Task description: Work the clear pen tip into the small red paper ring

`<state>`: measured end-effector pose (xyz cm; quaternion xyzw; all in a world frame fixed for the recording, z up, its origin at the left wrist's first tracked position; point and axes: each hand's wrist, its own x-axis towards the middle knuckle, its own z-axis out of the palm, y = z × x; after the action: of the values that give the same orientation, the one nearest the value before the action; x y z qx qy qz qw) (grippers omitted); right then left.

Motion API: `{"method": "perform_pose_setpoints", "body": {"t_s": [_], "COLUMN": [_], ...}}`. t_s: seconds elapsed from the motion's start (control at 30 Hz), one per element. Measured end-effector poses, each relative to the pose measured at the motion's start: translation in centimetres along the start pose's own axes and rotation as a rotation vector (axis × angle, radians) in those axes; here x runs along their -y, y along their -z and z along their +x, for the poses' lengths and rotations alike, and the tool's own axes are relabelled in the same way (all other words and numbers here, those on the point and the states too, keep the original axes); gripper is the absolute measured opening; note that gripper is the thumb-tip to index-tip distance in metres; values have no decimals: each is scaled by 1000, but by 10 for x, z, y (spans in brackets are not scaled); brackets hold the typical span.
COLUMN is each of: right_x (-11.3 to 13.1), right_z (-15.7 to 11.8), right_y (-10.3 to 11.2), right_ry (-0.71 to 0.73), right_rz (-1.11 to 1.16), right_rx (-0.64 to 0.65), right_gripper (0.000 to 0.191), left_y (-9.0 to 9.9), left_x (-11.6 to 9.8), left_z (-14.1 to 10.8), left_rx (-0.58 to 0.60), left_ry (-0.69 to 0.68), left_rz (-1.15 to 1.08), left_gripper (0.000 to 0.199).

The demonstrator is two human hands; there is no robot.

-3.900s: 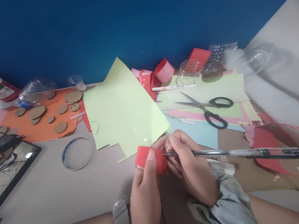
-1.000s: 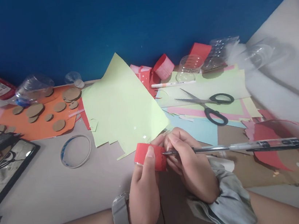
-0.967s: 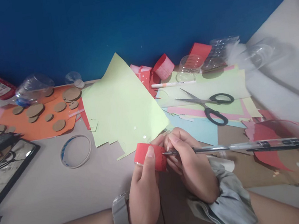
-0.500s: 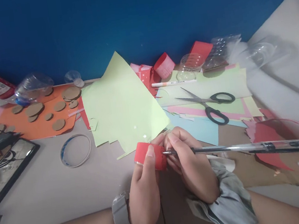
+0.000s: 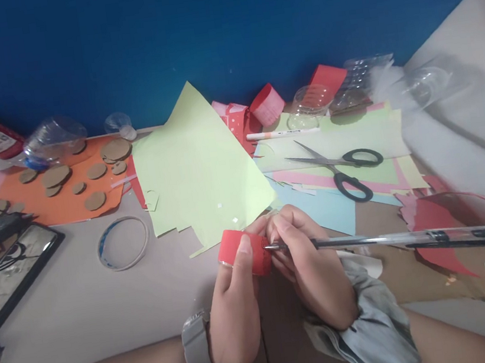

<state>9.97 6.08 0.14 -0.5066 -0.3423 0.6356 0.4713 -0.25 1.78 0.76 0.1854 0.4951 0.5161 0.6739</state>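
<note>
My left hand (image 5: pixel 236 307), with a grey watch on the wrist, grips a small red paper piece (image 5: pixel 233 246), its thumb pressed on top. My right hand (image 5: pixel 310 268) holds a clear pen (image 5: pixel 393 238) between thumb and fingers. The pen's tip touches the right end of the red piece, where dark marks show. Just beyond the hands lies a large pale green sheet (image 5: pixel 196 169). Some fingertips of both hands are hidden behind the red piece and each other.
Black-handled scissors (image 5: pixel 338 164) and a white marker (image 5: pixel 283 133) lie on stacked coloured papers at right. A tape ring (image 5: pixel 122 243), cardboard discs (image 5: pixel 56 177) on orange paper and a phone-like dark device (image 5: pixel 18 276) are at left. A blue wall (image 5: pixel 223 35) stands behind.
Both hands keep nearly the same place and hold, with the pen tip still at the red piece. The view has shifted very slightly.
</note>
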Motion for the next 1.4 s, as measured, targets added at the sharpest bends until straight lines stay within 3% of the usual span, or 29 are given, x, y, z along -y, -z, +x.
{"method": "perform_pose_setpoints", "body": {"t_s": [0.27, 0.6, 0.83, 1.03, 1.4], "right_x": [1, -1, -3, -2, -3], "right_z": [-1, 0, 1, 1, 2], "right_y": [-1, 1, 2, 1, 2], "right_ry": [-29, 10, 17, 18, 22], "right_rz": [44, 32, 7, 36, 34], "right_rx": [-9, 8, 24, 15, 43], "right_gripper": [48, 46, 45, 45, 43], "left_y": [5, 4, 1, 1, 2], "left_x": [3, 2, -3, -2, 1], "left_z": [0, 0, 0, 0, 3], "left_rx": [-100, -90, -3, -44, 2], "left_ry": [45, 46, -6, 5, -7], "left_rz": [96, 99, 37, 57, 16], "left_gripper": [49, 51, 41, 46, 40]}}
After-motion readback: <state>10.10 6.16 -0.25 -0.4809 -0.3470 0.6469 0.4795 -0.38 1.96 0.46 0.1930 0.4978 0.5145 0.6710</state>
